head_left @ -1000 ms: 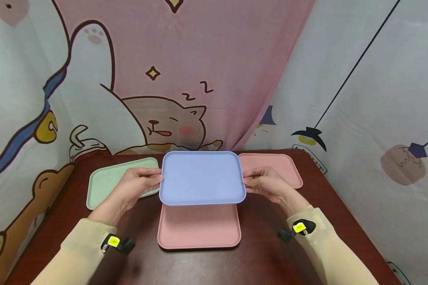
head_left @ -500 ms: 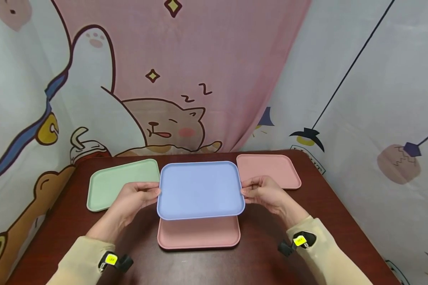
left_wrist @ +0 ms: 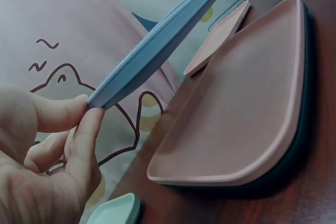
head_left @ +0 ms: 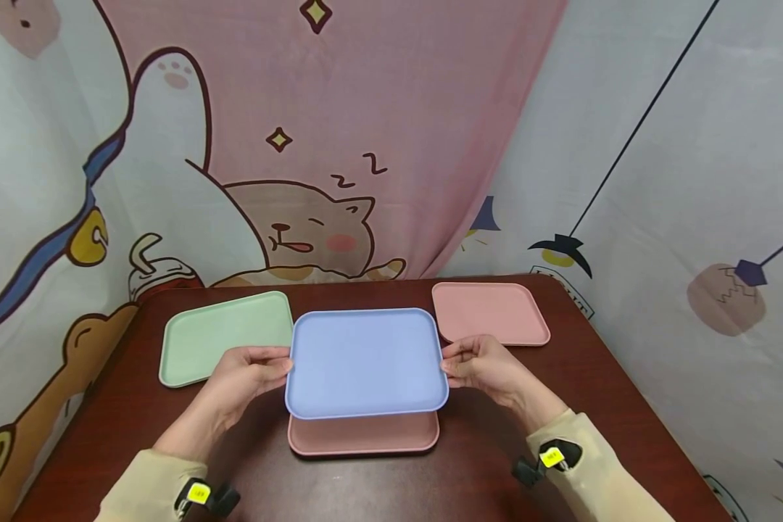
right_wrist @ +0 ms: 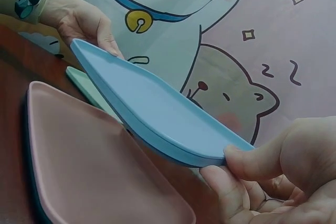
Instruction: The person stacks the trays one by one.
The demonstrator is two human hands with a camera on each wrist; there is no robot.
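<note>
A blue rectangular tray is held level in the air between both hands. My left hand pinches its left short edge, thumb on top and fingers beneath, as the left wrist view shows. At the opposite short edge, my right hand pinches the rim the same way. Directly below the blue tray lies a pink tray, partly covered by it in the head view. A gap shows between the two in both wrist views. Under the pink tray's rim runs a dark green layer.
A light green tray lies at the back left of the dark wooden table, turned at an angle. Another pink tray is at the back right. Printed cloth curtains hang behind and beside the table.
Both hands have brought the blue tray down and toward the person, so it covers more of the middle pink tray in the head view. The other trays have stayed put.
</note>
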